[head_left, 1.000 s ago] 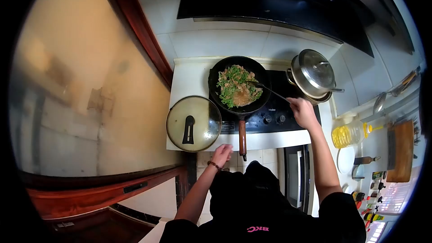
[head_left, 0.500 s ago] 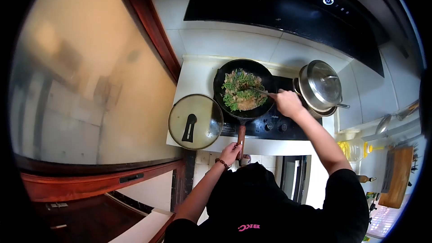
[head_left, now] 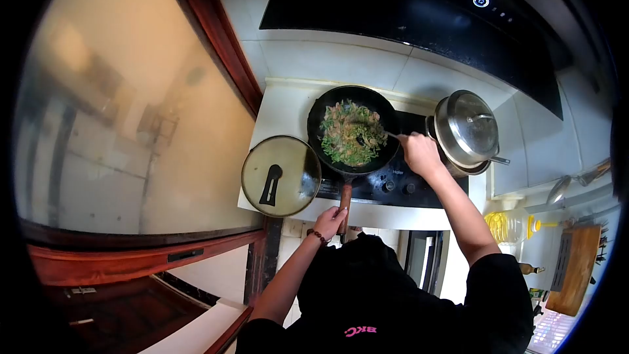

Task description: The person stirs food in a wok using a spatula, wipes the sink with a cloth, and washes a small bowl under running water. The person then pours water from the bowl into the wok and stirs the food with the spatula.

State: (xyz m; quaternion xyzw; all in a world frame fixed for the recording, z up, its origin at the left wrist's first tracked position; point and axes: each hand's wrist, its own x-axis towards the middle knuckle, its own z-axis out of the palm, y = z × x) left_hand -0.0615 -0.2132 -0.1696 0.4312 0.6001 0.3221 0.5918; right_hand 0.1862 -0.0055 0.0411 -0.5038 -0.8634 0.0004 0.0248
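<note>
A black frying pan (head_left: 386, 106) sits on the left part of the stove, holding chopped green vegetables with bits of meat (head_left: 350, 147). My left hand (head_left: 327, 224) is closed around its brown wooden handle (head_left: 345, 200), which points toward my body. From the right, my right hand (head_left: 420, 152) grips the thin handle of a spatula (head_left: 392, 136); its head is down among the food and partly hidden. Left of the pan lies a round glass lid (head_left: 298, 174) with a black upright handle.
On the right of the black stove (head_left: 419, 198) stands a steel pot (head_left: 452, 121) with a glass lid. A dark range hood (head_left: 393, 13) overhangs the back. At the right are an oil bottle (head_left: 508, 226) and a wooden board (head_left: 573, 269). A frosted glass door (head_left: 131, 124) borders the left.
The spatula has stirred the food, which is now mixed and spread differently across the pan. My left hand keeps its hold on the pan handle. The whole view has shifted slightly.
</note>
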